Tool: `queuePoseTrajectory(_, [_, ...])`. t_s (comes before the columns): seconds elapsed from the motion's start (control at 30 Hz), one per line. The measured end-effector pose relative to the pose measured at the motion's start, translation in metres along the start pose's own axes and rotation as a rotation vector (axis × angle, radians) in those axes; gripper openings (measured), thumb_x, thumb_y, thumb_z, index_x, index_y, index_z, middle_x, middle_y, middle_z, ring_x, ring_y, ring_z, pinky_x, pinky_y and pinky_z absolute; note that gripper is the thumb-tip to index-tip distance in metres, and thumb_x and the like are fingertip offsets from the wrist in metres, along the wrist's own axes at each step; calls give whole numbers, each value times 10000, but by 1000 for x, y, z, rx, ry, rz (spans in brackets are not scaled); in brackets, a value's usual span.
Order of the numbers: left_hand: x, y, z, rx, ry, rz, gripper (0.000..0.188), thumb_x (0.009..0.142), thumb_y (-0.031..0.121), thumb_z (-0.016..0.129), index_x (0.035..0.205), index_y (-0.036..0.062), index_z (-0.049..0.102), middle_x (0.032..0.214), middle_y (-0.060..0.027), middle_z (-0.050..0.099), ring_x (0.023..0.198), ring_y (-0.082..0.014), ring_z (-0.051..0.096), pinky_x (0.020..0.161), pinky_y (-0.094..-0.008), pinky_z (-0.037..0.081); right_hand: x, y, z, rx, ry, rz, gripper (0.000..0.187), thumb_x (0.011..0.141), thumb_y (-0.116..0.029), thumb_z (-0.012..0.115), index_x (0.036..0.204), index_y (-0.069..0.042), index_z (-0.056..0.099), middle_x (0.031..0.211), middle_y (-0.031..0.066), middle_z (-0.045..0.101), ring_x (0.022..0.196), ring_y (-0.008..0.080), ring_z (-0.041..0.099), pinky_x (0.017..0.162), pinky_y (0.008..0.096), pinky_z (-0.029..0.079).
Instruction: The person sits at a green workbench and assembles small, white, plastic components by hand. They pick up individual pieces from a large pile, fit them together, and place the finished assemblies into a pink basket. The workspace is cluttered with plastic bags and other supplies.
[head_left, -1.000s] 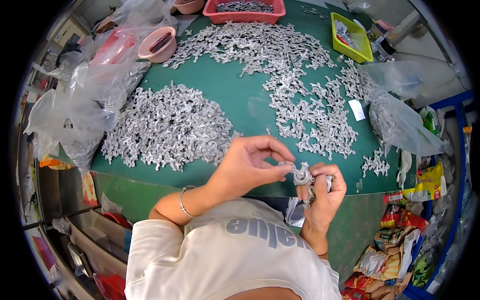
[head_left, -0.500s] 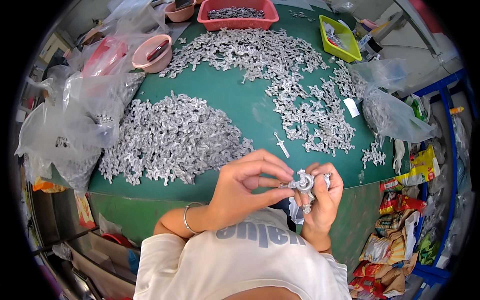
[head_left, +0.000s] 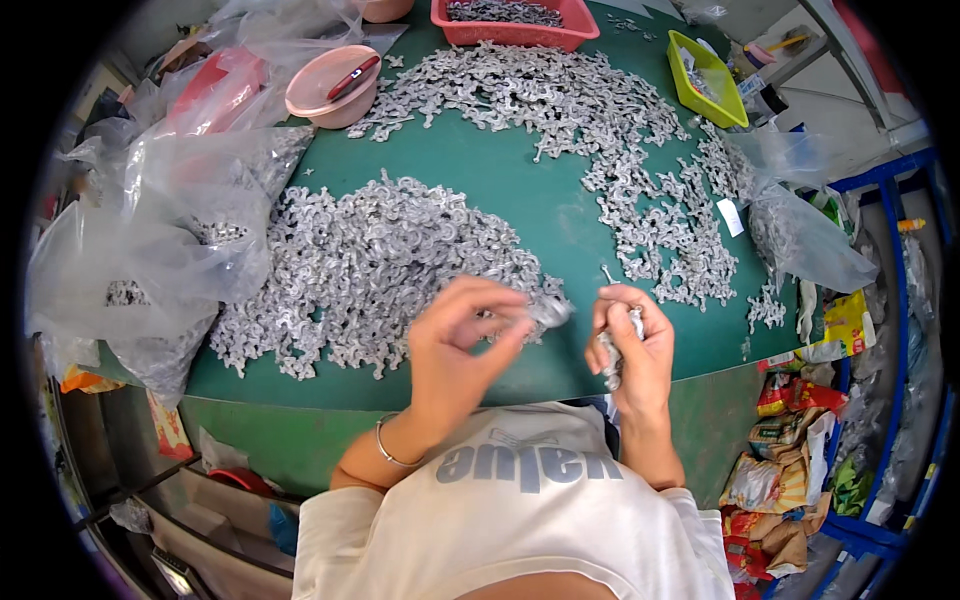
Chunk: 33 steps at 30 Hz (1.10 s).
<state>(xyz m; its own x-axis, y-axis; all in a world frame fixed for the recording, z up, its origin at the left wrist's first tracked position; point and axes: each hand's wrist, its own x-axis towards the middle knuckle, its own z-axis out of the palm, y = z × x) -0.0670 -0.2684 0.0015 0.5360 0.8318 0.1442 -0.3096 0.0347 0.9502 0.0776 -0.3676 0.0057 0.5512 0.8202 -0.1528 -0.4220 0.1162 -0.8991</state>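
Observation:
My left hand (head_left: 462,335), blurred by motion, is at the near right edge of a large heap of small silver metal castings (head_left: 370,260). A smeared silver casting (head_left: 549,309) is at its fingertips, apparently pinched between thumb and fingers. Over the table's front edge, my right hand (head_left: 637,345) is closed round one or more curved silver castings (head_left: 612,372), partly covered by the fingers. Just beyond its fingertips, the tip of a slim metal piece (head_left: 607,274) shows on the green table (head_left: 510,215).
More castings (head_left: 660,215) spread in an arc along the back and right. Behind them are a red basket (head_left: 515,35), a pink bowl (head_left: 333,88) with a red-handled tool, and a yellow-green basket (head_left: 705,80). Clear plastic bags (head_left: 150,240) of parts crowd the left; another bag (head_left: 800,235) is right.
My hands have come apart. The left has moved left toward the heap with a casting at its fingertips; the right keeps its hold on silver castings. The whole view has shifted slightly.

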Motion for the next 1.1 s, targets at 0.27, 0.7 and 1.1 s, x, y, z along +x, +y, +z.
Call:
queuePoseTrajectory(0.27, [17, -65, -42, 727, 364, 181, 191, 713, -104, 577, 883, -16, 582, 926, -97, 531, 821, -171, 553, 703, -248, 484, 5, 21, -64, -513, 132, 89, 123, 807, -75, 583, 900, 4, 595, 601, -17, 471, 422, 28, 383, 367, 180, 296])
queuePoseTrajectory(0.7, [31, -59, -16, 1105, 194, 326, 222, 696, -77, 590, 903, 1, 582, 971, -125, 559, 889, -281, 543, 792, -327, 419, 21, 26, -108, -971, 167, -28, 188, 737, -11, 611, 924, -28, 613, 558, 20, 452, 496, 65, 353, 452, 231, 315])
queuePoseTrajectory(1.1, [39, -88, 61, 1519, -568, 178, 296, 667, 74, 632, 951, 25, 565, 983, -97, 520, 949, -249, 470, 792, -393, 348, 19, 45, -96, -1065, -89, -98, 269, 680, -93, 683, 930, -29, 605, 651, 127, 559, 550, 278, 529, 526, 341, 419])
